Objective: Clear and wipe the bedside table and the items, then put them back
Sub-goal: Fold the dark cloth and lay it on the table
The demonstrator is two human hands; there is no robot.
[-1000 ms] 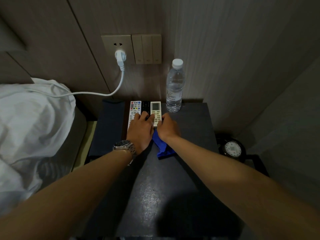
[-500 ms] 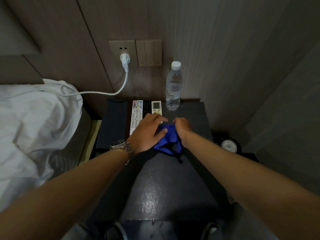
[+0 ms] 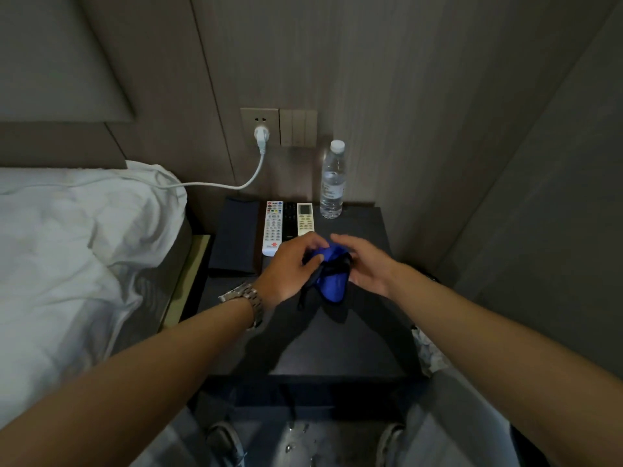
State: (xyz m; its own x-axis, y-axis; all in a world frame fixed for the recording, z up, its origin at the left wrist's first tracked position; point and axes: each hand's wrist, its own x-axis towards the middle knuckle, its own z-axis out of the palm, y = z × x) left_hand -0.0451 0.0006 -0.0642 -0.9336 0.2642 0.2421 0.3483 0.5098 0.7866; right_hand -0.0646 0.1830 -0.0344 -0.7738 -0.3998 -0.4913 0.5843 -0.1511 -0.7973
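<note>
Dark bedside table (image 3: 337,348) against panelled wall (image 3: 404,96), white bedding (image 3: 67,247) just beside

Three remotes (image 3: 288,225) lie side by side at the back of the bedside table (image 3: 337,342), a water bottle (image 3: 332,180) to their right.

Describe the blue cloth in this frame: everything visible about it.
The blue cloth is a bright blue, soft-looking fabric with dark edging and a thin dark strip dangling from it. It is bunched up, lifted above the dark bedside table, in front of the remotes. The left hand pinches it; the right hand touches its right side.
</note>
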